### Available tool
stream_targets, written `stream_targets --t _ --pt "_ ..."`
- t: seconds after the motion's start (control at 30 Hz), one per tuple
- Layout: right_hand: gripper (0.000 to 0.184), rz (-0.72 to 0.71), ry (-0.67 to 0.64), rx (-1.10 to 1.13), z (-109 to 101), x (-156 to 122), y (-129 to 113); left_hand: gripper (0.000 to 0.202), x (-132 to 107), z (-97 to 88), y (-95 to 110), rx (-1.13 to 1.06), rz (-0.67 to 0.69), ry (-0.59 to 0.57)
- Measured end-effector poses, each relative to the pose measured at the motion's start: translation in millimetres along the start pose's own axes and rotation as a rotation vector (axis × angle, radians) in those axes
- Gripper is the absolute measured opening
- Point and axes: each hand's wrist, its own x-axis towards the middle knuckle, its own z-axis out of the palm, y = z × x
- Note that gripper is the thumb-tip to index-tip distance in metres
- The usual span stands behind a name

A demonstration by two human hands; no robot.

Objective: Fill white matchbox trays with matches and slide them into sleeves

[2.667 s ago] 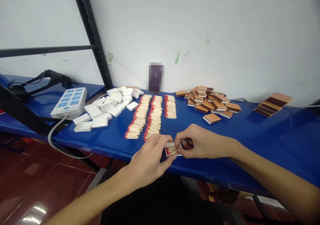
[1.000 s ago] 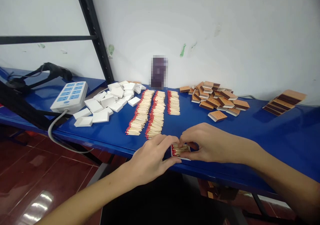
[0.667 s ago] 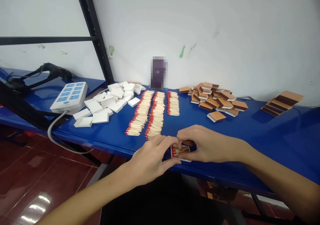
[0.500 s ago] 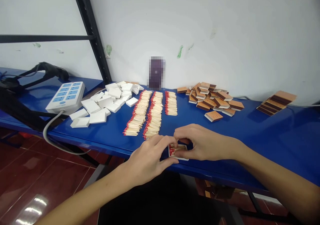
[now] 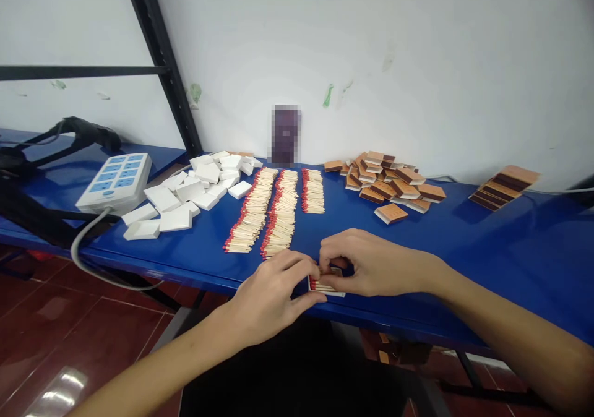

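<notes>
A small white matchbox tray (image 5: 327,286) filled with red-tipped matches lies near the front edge of the blue table (image 5: 487,244). My left hand (image 5: 271,293) pinches its left end between thumb and fingers. My right hand (image 5: 366,262) curls over the tray's right end, fingertips pressing down on the matches inside. Three rows of loose matches (image 5: 273,216) lie just beyond my hands.
Several white inner trays (image 5: 185,191) are heaped at the left, beside a blue-and-white power strip (image 5: 116,182) with its grey cable. Brown matchbox sleeves (image 5: 390,185) are piled at the right, and a fanned stack of boxes (image 5: 503,188) lies far right. A black metal frame (image 5: 158,52) stands against the wall.
Both hands stay on the match tray; my right fingertips have closed further over it, hiding more of the matches. The view has shifted slightly.
</notes>
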Motion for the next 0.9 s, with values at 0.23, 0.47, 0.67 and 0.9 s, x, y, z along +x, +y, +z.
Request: stream_targets --t 0.23,0.47,0.67,0.9 --pt "0.018 0.053 0.306 -0.089 2 11 23 0.018 -1 -1.1 -1 0.022 0.017 0.022" --pt "0.019 0.242 0.445 -0.191 12 41 69 0.018 -1 -0.9 -2 0.014 0.028 0.032" --pt "0.020 0.262 0.448 -0.217 11 46 68 0.018 0 -2.2 -1 0.012 0.021 0.008" --pt "0.022 0.258 0.443 -0.180 11 46 70 0.017 0 -4.1 1 0.013 0.010 -0.004"
